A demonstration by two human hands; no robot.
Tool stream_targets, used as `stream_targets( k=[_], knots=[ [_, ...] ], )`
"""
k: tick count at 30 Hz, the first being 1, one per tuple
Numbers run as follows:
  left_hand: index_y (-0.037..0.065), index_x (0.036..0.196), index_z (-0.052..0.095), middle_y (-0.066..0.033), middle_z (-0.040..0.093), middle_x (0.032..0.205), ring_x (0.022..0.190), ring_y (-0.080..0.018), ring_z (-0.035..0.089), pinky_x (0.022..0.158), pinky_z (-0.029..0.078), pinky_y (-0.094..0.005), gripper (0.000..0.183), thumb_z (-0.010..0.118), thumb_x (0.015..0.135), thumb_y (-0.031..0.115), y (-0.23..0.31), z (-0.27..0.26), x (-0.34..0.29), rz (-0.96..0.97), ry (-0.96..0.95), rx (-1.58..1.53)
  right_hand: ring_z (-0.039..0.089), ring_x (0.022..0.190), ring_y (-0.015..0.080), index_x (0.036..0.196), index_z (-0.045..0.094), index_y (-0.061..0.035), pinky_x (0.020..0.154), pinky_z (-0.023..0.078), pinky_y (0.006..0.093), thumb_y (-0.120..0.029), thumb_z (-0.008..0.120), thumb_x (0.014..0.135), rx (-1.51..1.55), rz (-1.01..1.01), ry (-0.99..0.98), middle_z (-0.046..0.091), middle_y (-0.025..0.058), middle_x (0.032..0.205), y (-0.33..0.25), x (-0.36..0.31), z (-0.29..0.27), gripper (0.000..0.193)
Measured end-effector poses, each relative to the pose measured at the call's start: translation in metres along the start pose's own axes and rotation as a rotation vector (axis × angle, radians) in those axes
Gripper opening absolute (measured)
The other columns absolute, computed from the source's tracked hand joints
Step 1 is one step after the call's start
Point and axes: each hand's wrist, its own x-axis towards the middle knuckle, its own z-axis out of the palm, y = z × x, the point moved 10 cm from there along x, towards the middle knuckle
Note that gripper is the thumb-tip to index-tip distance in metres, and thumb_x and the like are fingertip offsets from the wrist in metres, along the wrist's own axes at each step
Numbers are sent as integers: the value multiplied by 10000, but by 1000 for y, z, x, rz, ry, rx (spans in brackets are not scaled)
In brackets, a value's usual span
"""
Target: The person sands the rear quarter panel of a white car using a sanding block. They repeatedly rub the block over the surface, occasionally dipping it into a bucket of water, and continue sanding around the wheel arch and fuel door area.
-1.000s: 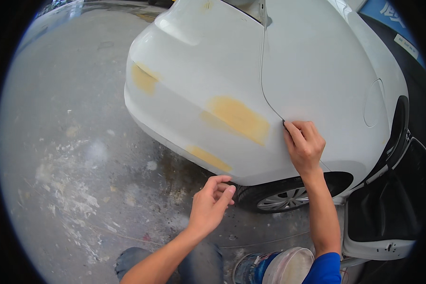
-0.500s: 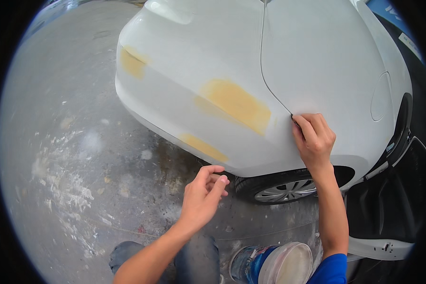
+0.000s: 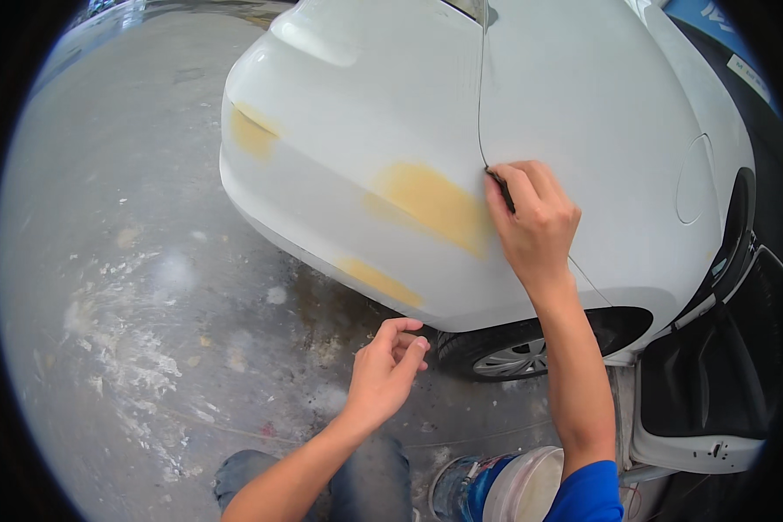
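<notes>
A white car body (image 3: pixel 574 104) with a curved panel seam fills the upper middle of the view. My right hand (image 3: pixel 538 222) pinches a small thin dark piece (image 3: pixel 503 189) at the seam. Its kind is hard to make out, since my fingers cover part of it. Left of that hand, a large yellowish patch (image 3: pixel 435 209) marks the panel. Lower down, my left hand (image 3: pixel 384 372) hangs in the air near the bumper's lower edge. Nothing is in it, and its fingers are loosely bent and apart.
Under the arch sits a wheel (image 3: pixel 509 358). Two more yellowish patches, one at the corner (image 3: pixel 252 133) and one along the lower edge (image 3: pixel 380 280), show on the bumper. Near my knees stand buckets (image 3: pixel 524 491). An opened car door (image 3: pixel 705 348) is at the right, over stained grey floor (image 3: pixel 191 339).
My right hand has slid up and left along the panel seam with the dark piece. The left hand keeps its pose and appears slightly shifted to the right; the whole view has moved a little.
</notes>
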Motion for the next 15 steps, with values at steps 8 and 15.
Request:
stream_targets(
  k=[8, 15],
  knots=[
    [22, 1349, 575, -97, 742, 1108, 890, -135, 715, 776, 559, -288, 319, 610, 1061, 156, 19, -8, -4, -27, -29, -39, 659, 713, 208, 860, 718, -67, 571, 500, 346, -25, 786, 801, -66, 74, 35, 696, 21, 835, 3, -13, -1, 100],
    [24, 1333, 590, -98, 746, 1109, 888, -141, 720, 777, 563, -293, 307, 615, 1054, 149, 10, -12, -1, -47, -39, -54, 660, 713, 218, 887, 729, -62, 592, 504, 349, -44, 775, 855, -56, 131, 96, 701, 31, 849, -8, 24, 11, 59]
  ],
)
